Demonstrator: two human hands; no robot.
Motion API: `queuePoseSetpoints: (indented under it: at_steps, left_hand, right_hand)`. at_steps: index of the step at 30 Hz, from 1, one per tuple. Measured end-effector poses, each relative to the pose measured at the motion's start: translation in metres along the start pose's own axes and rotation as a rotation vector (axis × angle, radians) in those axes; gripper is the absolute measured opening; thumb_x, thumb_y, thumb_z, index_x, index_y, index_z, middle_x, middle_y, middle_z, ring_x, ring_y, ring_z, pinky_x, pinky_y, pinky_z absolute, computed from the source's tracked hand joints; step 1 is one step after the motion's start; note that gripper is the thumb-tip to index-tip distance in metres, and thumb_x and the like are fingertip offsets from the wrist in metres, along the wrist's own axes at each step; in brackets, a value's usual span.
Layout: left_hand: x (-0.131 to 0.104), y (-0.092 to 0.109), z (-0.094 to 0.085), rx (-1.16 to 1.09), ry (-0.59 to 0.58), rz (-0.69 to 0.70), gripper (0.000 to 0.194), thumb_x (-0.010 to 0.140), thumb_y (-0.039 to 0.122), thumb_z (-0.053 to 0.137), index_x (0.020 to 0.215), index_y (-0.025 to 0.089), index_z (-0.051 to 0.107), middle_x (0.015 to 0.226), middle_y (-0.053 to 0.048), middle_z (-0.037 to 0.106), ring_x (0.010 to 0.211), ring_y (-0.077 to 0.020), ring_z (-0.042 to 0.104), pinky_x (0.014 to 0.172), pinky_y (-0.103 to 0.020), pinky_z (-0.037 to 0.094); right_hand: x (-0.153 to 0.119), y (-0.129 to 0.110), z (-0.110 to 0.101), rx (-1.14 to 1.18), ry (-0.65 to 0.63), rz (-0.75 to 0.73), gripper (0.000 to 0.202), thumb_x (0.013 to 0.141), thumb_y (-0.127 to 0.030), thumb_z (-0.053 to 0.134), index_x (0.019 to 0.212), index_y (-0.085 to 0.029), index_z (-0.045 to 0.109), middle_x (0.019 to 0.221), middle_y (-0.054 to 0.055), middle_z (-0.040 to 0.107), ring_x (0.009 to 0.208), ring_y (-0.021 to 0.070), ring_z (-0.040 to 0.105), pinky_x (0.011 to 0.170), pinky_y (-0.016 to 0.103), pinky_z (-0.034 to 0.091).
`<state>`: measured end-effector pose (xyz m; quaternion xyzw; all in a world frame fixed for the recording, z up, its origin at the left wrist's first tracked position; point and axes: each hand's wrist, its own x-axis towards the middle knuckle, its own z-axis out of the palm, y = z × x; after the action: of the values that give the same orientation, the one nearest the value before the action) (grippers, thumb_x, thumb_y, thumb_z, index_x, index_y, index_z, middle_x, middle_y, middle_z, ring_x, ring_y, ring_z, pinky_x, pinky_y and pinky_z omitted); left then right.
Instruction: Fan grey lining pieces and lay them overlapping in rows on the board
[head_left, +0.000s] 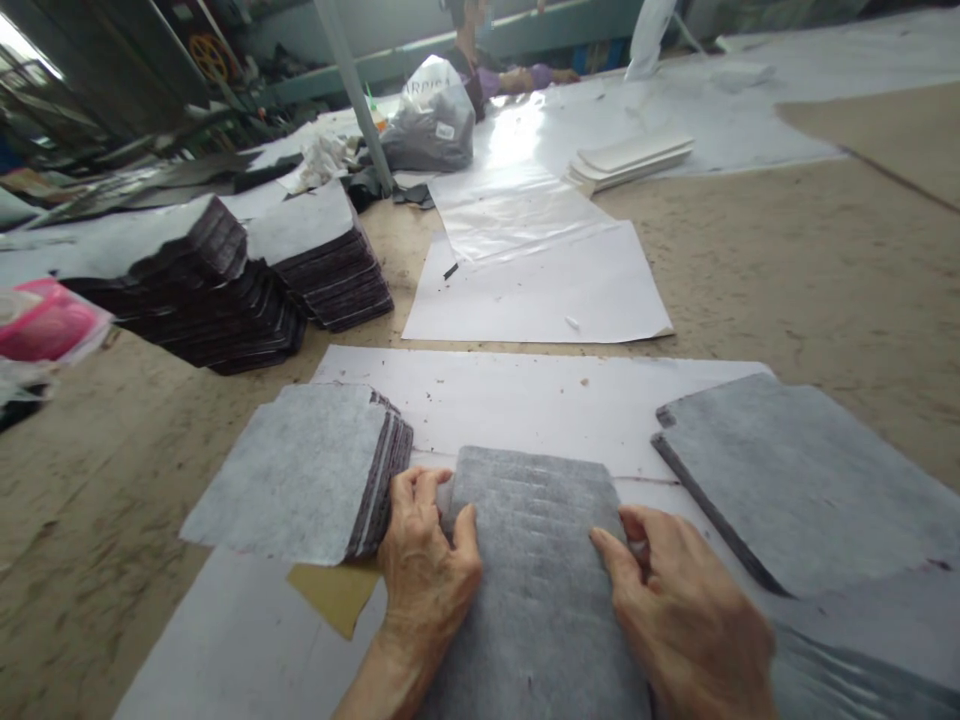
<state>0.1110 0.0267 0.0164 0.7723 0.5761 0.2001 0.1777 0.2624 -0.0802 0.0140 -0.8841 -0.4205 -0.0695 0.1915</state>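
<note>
A grey felt-like fabric panel (536, 580) with faint ridges across its upper part lies in front of me. My left hand (427, 570) is at its left edge, fingers curled and thumb on the border. At the opposite edge my right hand (675, 600) grips with thumb and bent fingers; its fingertips are partly hidden. Close by my left hand stands a stack of grey cut pieces (300, 470) with dark layered sides. A flatter stack of similar pieces (817, 490) lies to the right. White paper (525, 400) is spread beneath.
Two taller stacks of dark-sided pieces (217, 310) (330, 260) stand at the back left, near a pink item in plastic (56, 320). Beyond are white sheets (540, 300), a filled plastic bag (435, 125), a grey pole (356, 100) and another person (469, 50). A tan scrap (337, 597) lies near my left wrist.
</note>
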Motion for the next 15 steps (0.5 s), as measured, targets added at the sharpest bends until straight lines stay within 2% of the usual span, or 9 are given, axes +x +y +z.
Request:
queuePoseSetpoints:
  at_steps: [2, 5, 8, 11, 13, 15]
  left_hand:
    - [0.002, -0.001, 0.0, -0.002, -0.045, 0.02, 0.042, 0.072, 0.017, 0.051, 0.114, 0.021, 0.047, 0.111, -0.006, 0.047, 0.09, -0.0194, 0.054, 0.077, -0.032, 0.047]
    - [0.008, 0.0, -0.002, 0.0, -0.123, 0.091, 0.05, 0.07, 0.011, 0.05, 0.118, 0.021, 0.045, 0.116, -0.005, 0.049, 0.105, -0.0213, 0.048, 0.091, -0.034, 0.042]
    - [0.016, 0.003, -0.005, 0.012, -0.189, 0.123, 0.046, 0.068, 0.009, 0.049, 0.113, 0.02, 0.049, 0.11, -0.005, 0.053, 0.105, -0.0215, 0.047, 0.094, -0.036, 0.039]
    - [0.02, 0.004, -0.006, -0.004, -0.238, 0.068, 0.043, 0.067, 0.01, 0.05, 0.109, 0.022, 0.051, 0.1, -0.003, 0.054, 0.096, -0.0204, 0.051, 0.086, -0.035, 0.043]
    - [0.021, 0.004, -0.006, -0.022, -0.242, 0.034, 0.042, 0.066, 0.01, 0.051, 0.106, 0.025, 0.052, 0.095, -0.002, 0.053, 0.089, -0.0191, 0.052, 0.081, -0.034, 0.044]
    - [0.02, 0.003, -0.006, -0.03, -0.222, 0.006, 0.037, 0.066, 0.011, 0.052, 0.1, 0.025, 0.052, 0.094, -0.001, 0.052, 0.087, -0.0186, 0.052, 0.077, -0.033, 0.044]
  right_hand:
    - [0.005, 0.002, -0.001, 0.011, 0.067, -0.158, 0.027, 0.078, -0.029, 0.045, 0.098, -0.016, 0.057, 0.089, 0.006, 0.063, 0.081, 0.0214, 0.06, 0.065, 0.03, 0.046]
    - [0.018, 0.005, -0.005, 0.079, -0.044, -0.292, 0.037, 0.074, -0.019, 0.048, 0.11, -0.019, 0.053, 0.1, 0.003, 0.061, 0.092, 0.0203, 0.057, 0.074, 0.03, 0.046]
    - [0.031, 0.007, -0.008, 0.144, -0.254, -0.205, 0.039, 0.069, -0.018, 0.054, 0.107, -0.02, 0.055, 0.094, 0.002, 0.061, 0.087, 0.0194, 0.058, 0.067, 0.028, 0.046]
    - [0.039, 0.007, -0.01, 0.188, -0.448, -0.045, 0.033, 0.067, -0.021, 0.056, 0.1, -0.019, 0.057, 0.091, 0.003, 0.059, 0.081, 0.0185, 0.058, 0.065, 0.028, 0.046]
    - [0.042, 0.006, -0.01, 0.216, -0.517, 0.011, 0.03, 0.067, -0.022, 0.055, 0.097, -0.021, 0.057, 0.092, 0.001, 0.057, 0.08, 0.0176, 0.058, 0.066, 0.028, 0.045]
    - [0.042, 0.006, -0.011, 0.233, -0.529, 0.029, 0.027, 0.066, -0.021, 0.055, 0.093, -0.023, 0.057, 0.093, 0.0, 0.055, 0.081, 0.0169, 0.057, 0.066, 0.027, 0.044]
